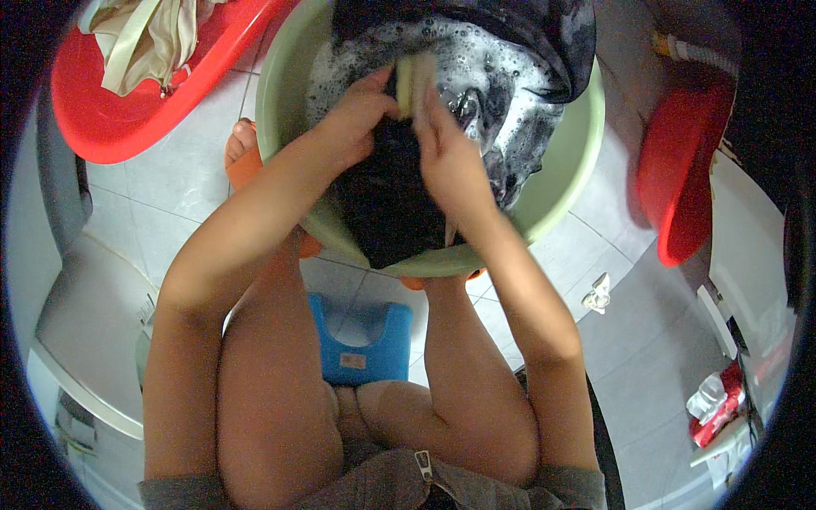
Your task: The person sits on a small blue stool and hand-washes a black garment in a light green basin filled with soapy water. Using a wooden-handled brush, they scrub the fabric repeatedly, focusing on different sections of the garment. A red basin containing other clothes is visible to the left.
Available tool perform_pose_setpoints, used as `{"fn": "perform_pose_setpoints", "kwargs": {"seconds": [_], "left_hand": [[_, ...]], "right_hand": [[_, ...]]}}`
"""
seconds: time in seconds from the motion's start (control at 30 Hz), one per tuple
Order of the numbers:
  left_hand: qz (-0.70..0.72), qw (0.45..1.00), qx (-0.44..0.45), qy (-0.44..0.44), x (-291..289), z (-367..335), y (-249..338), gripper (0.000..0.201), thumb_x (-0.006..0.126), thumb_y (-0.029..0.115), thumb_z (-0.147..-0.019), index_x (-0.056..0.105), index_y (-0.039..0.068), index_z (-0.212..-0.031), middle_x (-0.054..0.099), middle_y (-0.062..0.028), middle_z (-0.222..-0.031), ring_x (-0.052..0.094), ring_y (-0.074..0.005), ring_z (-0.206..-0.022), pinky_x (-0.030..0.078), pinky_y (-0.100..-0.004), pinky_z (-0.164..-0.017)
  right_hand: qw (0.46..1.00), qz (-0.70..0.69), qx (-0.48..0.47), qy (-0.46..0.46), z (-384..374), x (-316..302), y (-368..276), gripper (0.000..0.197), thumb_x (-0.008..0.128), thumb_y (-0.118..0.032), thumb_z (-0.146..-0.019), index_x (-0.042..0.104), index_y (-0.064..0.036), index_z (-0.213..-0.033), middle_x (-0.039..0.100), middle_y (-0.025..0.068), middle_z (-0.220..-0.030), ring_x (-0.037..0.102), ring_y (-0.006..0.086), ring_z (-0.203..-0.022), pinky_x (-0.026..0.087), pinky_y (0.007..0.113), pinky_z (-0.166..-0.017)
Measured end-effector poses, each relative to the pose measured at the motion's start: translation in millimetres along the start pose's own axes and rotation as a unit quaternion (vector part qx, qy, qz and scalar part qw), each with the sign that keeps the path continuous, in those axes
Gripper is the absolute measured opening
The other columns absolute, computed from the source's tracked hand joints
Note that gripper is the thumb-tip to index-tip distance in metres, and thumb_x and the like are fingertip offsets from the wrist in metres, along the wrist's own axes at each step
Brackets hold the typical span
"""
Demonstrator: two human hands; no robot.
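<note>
A pale green basin (586, 157) stands between my feet, with soapy water and dark wet clothes (518, 144) in it. My left hand (361, 115) is closed on the upper edge of a black garment (382, 195), which hangs down over the basin's near rim. Facing it, my right hand (450, 153) grips a pale yellow brush-like block (405, 85) against the cloth. Motion smears this block and the right fingertips, so its exact kind is unclear. White suds (374, 47) surround the clothes beyond my hands.
At the upper left, a red basin (106, 127) holds cream-coloured cloth (149, 51). Another red basin (671, 178) leans at the right. A blue plastic stool (365, 361) is between my legs. Crumpled white paper (597, 293) lies on the tiled floor.
</note>
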State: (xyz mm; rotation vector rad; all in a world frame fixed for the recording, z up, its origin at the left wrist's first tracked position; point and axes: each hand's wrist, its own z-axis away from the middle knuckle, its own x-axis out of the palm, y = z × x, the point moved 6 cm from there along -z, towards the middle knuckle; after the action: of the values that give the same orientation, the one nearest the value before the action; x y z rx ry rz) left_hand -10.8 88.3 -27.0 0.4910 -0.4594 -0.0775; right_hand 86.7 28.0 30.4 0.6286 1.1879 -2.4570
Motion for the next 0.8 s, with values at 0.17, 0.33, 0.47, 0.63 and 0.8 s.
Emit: {"fn": "perform_pose_setpoints", "kwargs": {"seconds": [0.17, 0.33, 0.47, 0.63, 0.8], "left_hand": [[0.004, 1.000, 0.005, -0.019, -4, 2, -6, 0.069, 0.044, -0.008, -0.070, 0.038, 0.007, -0.137, 0.055, -0.0102, -0.118, 0.052, -0.0239, -0.109, 0.041, -0.0333, -0.094], [0.000, 0.999, -0.028, -0.037, 18, 21, -4, 0.072, 0.044, -0.009, -0.068, 0.037, 0.007, -0.138, 0.054, -0.0106, -0.122, 0.050, -0.0244, -0.110, 0.039, -0.0335, -0.095], [-0.004, 0.999, 0.026, -0.029, 0, 6, -9, 0.073, 0.043, -0.009, -0.067, 0.037, 0.007, -0.138, 0.053, -0.0089, -0.122, 0.050, -0.0237, -0.110, 0.040, -0.0323, -0.094], [0.003, 0.999, -0.009, -0.032, 1, 16, -7, 0.076, 0.043, -0.010, -0.066, 0.037, 0.010, -0.139, 0.053, -0.0092, -0.122, 0.050, -0.0223, -0.112, 0.039, -0.0320, -0.096], [0.004, 0.997, -0.005, -0.079, 10, 22, -11, 0.078, 0.046, -0.010, -0.066, 0.034, 0.011, -0.140, 0.050, -0.0092, -0.130, 0.048, -0.0252, -0.118, 0.041, -0.0357, -0.098]], "right_hand": [[1.000, 0.001, -0.013, -0.014, 23, 8, 6, 0.048, 0.048, -0.016, -0.092, 0.036, -0.0139, -0.139, 0.055, 0.0274, -0.114, 0.055, 0.0433, -0.102, 0.047, 0.043, -0.083], [0.995, 0.071, 0.026, 0.060, -31, -19, 12, 0.044, 0.047, -0.025, -0.093, 0.041, -0.0155, -0.136, 0.059, 0.0305, -0.089, 0.056, 0.0467, -0.089, 0.047, 0.051, -0.073], [0.999, 0.042, 0.017, 0.029, -8, -11, 6, 0.043, 0.047, -0.023, -0.093, 0.041, -0.0160, -0.136, 0.060, 0.0293, -0.096, 0.056, 0.0462, -0.093, 0.048, 0.046, -0.078], [0.998, 0.008, 0.039, -0.049, 40, 6, -2, 0.051, 0.050, -0.014, -0.091, 0.036, -0.0164, -0.139, 0.058, 0.0320, -0.089, 0.057, 0.0479, -0.086, 0.048, 0.046, -0.073], [0.997, 0.073, 0.017, 0.029, -10, -10, 4, 0.046, 0.047, -0.022, -0.093, 0.038, -0.0159, -0.138, 0.059, 0.0304, -0.089, 0.057, 0.0476, -0.086, 0.047, 0.049, -0.072]]}}
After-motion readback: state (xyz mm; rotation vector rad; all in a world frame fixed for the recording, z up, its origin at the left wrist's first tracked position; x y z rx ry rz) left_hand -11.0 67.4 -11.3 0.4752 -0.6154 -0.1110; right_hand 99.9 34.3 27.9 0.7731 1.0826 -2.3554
